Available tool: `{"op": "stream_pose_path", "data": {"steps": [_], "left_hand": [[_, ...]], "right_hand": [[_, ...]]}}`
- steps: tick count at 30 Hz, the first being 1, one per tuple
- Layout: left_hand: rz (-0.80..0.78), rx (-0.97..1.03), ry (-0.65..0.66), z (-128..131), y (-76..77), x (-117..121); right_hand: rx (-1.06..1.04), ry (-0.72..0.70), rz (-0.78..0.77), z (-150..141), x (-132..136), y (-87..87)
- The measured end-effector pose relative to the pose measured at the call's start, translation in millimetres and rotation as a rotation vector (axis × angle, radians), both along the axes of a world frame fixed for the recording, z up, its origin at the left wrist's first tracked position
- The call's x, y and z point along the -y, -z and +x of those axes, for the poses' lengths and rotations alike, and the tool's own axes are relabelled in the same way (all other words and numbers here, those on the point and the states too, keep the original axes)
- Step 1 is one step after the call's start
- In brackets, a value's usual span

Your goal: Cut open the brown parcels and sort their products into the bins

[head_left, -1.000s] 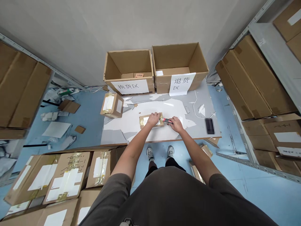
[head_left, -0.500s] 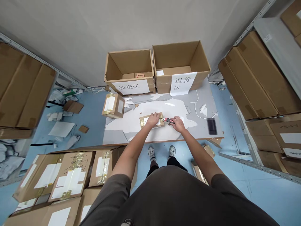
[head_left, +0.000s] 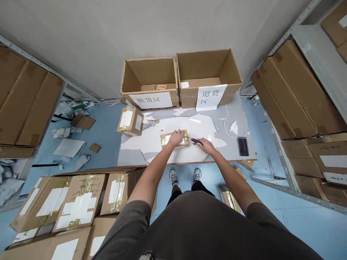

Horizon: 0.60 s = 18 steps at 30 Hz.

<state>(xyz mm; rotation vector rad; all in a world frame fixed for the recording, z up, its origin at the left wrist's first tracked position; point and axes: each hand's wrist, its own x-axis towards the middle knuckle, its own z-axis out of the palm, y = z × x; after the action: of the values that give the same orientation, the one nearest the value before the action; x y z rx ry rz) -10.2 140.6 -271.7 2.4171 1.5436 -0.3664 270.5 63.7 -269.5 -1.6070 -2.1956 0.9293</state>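
Small taped box under one hand, knife at its right end.
The box [head_left: 165, 140] lies mid-surface [head_left: 132, 145], towards the near edge; the left hand [head_left: 176, 137] rests over its top, how tightly closed I cannot tell. The right hand [head_left: 206, 146] is wrapped around the red-and-black knife [head_left: 196, 141]. A carton [head_left: 130, 122] stands far left.

Two open boxes [head_left: 150, 68] [head_left: 202, 65] and two taped cartons [head_left: 165, 139] [head_left: 130, 122] are carried by one surface [head_left: 130, 155]. Two lettered signs [head_left: 151, 100] [head_left: 210, 97], one cutter [head_left: 194, 140], two hands [head_left: 176, 137] [head_left: 207, 146] and two shoes [head_left: 173, 176] [head_left: 197, 174] are also seen.
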Motion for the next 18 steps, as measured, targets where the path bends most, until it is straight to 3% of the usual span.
{"op": "stream_pose_path", "data": {"steps": [5, 11, 14, 18], "left_hand": [[-0.001, 0.019, -0.009, -1, 3.5, 1], [0.003, 0.024, -0.009, 1, 4.2, 2], [0.002, 0.027, -0.013, 1, 2.2, 3], [-0.001, 0.027, -0.012, 1, 0.4, 5]], "right_hand": [[-0.347, 0.155, -0.056, -2, 15, -4.9], [-1.009, 0.281, -0.358, -28, 16, -25.4], [-1.139, 0.291, -0.401, -36, 15, -40.8], [-1.154, 0.337, -0.386, -40, 13, -51.0]]}}
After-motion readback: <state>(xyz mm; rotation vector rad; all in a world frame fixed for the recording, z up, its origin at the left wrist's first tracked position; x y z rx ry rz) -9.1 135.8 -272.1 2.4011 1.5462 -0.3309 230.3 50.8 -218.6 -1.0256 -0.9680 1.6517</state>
